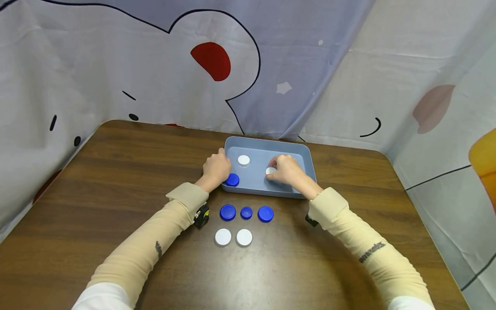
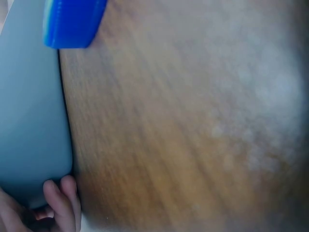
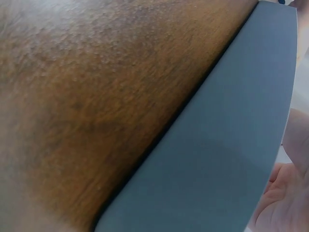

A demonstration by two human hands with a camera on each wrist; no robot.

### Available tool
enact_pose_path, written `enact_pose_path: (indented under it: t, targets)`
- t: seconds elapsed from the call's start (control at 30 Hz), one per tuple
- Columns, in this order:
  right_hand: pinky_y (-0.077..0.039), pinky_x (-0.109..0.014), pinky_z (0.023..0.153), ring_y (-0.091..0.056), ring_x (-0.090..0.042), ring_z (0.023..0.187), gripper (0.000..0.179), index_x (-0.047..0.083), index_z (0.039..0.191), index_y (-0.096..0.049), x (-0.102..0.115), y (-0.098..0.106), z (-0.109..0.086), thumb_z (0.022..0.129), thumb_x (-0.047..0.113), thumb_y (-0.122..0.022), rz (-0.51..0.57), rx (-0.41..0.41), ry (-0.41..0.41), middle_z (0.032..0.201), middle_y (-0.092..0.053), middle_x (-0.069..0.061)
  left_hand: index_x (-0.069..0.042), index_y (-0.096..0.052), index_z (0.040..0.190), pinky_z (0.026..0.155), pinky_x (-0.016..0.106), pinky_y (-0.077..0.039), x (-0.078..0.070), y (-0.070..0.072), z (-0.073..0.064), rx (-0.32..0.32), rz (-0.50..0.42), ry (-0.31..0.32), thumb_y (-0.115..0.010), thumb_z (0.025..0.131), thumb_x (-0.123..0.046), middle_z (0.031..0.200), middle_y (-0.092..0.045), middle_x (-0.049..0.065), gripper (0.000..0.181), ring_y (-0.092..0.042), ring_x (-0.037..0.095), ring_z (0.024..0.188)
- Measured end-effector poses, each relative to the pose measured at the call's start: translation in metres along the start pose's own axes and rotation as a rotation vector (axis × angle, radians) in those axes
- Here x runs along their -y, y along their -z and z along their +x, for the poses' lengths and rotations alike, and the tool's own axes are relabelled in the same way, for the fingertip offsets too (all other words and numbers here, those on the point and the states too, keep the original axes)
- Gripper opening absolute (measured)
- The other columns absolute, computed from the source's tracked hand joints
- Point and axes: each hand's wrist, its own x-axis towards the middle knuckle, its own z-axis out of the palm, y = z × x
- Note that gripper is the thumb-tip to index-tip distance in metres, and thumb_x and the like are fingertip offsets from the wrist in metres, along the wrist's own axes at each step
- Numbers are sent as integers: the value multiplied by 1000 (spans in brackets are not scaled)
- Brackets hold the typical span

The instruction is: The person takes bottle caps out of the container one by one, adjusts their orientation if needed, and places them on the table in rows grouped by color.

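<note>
Pinching 1 white cap [image 1: 270, 171] in the tray [image 1: 271, 149] with the right hand [image 1: 287, 169]. Gripping the tray's left side with the left hand [image 1: 216, 169], near 1 blue cap [image 1: 232, 180].

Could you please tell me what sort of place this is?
It looks like a curtained-off indoor work area: a wood-grained table, a printed fabric backdrop behind it, and a shallow blue-grey tray on top.

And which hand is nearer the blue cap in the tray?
Left. The left hand is just beside the blue cap, gripping the tray; the right hand, farther right, pinches a white cap.
</note>
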Motion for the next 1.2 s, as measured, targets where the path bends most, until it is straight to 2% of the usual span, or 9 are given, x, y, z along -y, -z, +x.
enact_pose_path:
  t: [0.37,1.2]
  targets:
    - [-50,-38,84,-65,-26,92,35,2,101,-70,-1,-2,1,74,23,-78,16,3,-5,99,-72,-13,0,-46,126,77,51,-54,0,-1,1,-7,2,5,-38,101,-21,108,-65,27,34,-65,41,98]
    - [-50,-36,75,-64,-23,81,29,4,91,-72,-3,-9,1,70,22,-78,22,-64,8,88,-72,-9,0,-48,120,78,53,-53,-1,-1,0,-17,5,2,-39,100,-20,108,-65,27,30,-65,43,99]
